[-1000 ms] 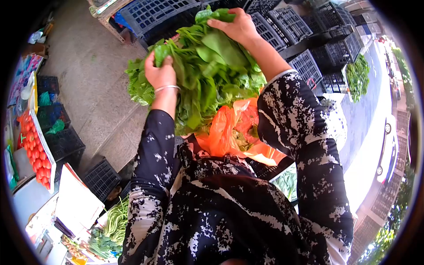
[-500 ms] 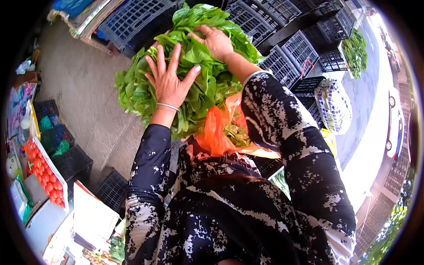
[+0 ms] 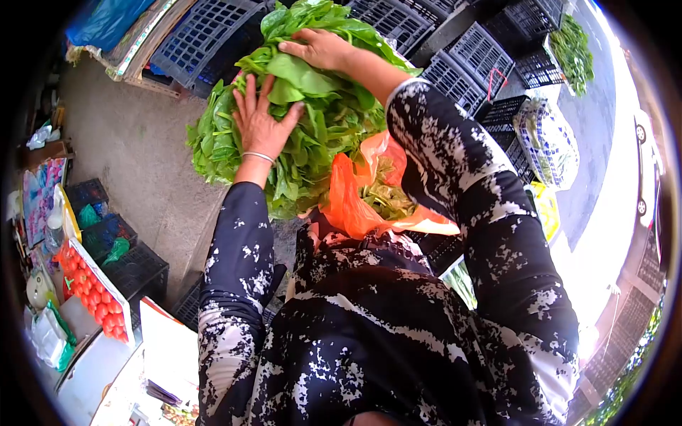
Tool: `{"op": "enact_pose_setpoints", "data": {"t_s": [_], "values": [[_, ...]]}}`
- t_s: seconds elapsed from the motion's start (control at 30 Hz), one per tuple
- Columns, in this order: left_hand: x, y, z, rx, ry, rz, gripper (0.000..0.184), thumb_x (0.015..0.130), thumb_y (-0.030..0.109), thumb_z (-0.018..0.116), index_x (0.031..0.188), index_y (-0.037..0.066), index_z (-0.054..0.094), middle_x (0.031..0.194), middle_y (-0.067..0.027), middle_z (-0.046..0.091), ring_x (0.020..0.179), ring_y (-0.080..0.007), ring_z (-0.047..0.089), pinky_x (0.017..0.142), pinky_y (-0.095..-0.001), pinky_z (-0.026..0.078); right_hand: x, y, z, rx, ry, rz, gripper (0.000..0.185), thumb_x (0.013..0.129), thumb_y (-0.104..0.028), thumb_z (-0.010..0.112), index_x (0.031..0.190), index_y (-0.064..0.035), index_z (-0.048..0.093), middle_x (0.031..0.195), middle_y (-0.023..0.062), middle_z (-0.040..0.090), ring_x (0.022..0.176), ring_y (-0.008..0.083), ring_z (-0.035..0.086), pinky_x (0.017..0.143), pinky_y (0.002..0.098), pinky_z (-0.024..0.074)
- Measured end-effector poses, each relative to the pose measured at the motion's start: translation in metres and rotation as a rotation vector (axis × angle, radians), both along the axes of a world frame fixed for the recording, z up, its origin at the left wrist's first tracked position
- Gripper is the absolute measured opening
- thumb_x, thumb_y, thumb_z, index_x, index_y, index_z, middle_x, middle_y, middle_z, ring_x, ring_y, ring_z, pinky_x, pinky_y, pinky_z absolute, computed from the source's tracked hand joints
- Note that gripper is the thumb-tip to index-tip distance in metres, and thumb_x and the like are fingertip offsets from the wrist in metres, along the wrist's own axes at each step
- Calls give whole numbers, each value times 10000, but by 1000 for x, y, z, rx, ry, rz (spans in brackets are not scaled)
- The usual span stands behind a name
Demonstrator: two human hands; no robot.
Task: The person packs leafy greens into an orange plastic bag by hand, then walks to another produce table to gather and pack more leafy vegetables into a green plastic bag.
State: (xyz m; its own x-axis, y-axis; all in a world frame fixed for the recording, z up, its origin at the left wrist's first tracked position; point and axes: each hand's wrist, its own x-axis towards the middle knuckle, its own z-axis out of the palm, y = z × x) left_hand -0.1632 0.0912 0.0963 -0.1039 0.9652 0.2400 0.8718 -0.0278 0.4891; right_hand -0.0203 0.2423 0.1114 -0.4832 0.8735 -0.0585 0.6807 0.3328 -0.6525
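A large heap of leafy greens (image 3: 320, 106) fills the upper middle of the view. My left hand (image 3: 264, 122) lies on its left part with the fingers spread. Over the top of the heap reaches my right hand (image 3: 320, 50), bent at the fingers, with its fingertips against the leaves; whether it grips any of them is unclear. Below the heap, against my body, an orange plastic bag (image 3: 352, 202) stands open with yellowish leaves (image 3: 387, 195) inside.
Black plastic crates (image 3: 483, 57) are stacked at the upper right, beside a checked bag (image 3: 547, 142). Another crate (image 3: 206, 42) stands at the upper left. Red tomatoes (image 3: 92, 295) lie in a white tray on the left. A white car (image 3: 645, 167) is at the far right.
Both hands went from lifting leaves to resting on the heap, the left one opening out. Since then, my right hand has shifted a little to the left. The whole view has also shifted.
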Motion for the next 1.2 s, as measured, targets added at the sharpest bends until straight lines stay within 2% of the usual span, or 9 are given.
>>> {"op": "enact_pose_setpoints", "data": {"t_s": [0.27,0.4,0.47,0.53,0.73,0.8,0.93,1.03,1.2], "values": [[-8,-20,37,-90,-30,58,781,705,612,584,1361,298,298,1470,-127,74,1307,-473,32,930,-709,134,23,-7,48,283,74,89,722,824,-652,358,1215,-63,502,1204,200,506,1171,336,427,995,384,335],[-22,-23,41,119,-135,-76,753,767,553,560,1379,217,277,1446,-212,95,1338,-389,35,1055,-542,52,64,-21,71,55,533,48,531,846,-427,538,1074,51,563,931,107,623,821,186,575,739,294,460],[-24,-31,50,105,-166,-77,729,803,532,525,1382,171,272,1435,-245,105,1353,-328,42,1079,-446,13,87,-46,90,-184,716,-99,513,835,-386,560,1077,67,553,972,153,625,858,216,597,774,311,455],[-27,-37,54,35,-427,25,688,835,516,478,1385,158,270,1441,-235,98,1359,-297,44,1079,-424,37,116,-70,99,-181,451,-209,492,877,-446,467,1104,-22,570,1060,120,615,1015,195,572,825,322,454],[-14,-73,70,-72,-988,332,591,894,424,356,1361,66,307,1441,-122,227,1354,-230,117,1061,-442,88,188,-154,44,-860,102,195,331,863,-217,439,1074,-5,580,965,125,633,810,182,629,618,279,532],[-12,-91,65,114,-836,424,468,907,319,417,1273,28,415,1291,-140,437,1222,-234,374,997,-407,265,190,-179,-26,-1054,-102,154,317,851,-198,455,1090,-33,582,960,109,639,842,199,622,657,308,523],[25,-148,58,230,-530,85,178,840,116,576,986,14,576,847,-44,552,740,-137,508,683,-238,420,166,-245,-130,-639,-564,565,334,780,-227,517,1067,-79,604,999,122,629,932,297,588,796,395,459],[61,-156,67,41,-480,-33,58,791,80,632,825,39,609,768,-39,535,672,-114,492,624,-226,414,141,-273,-137,-757,-435,608,343,755,-246,521,1031,-72,626,996,156,621,949,318,578,816,407,447],[47,-143,47,103,-688,158,132,846,84,588,946,22,528,770,19,493,683,-41,441,587,-176,365,132,-268,-114,-580,-423,204,264,782,-217,481,887,-47,654,923,170,632,876,317,610,728,398,488]]}}
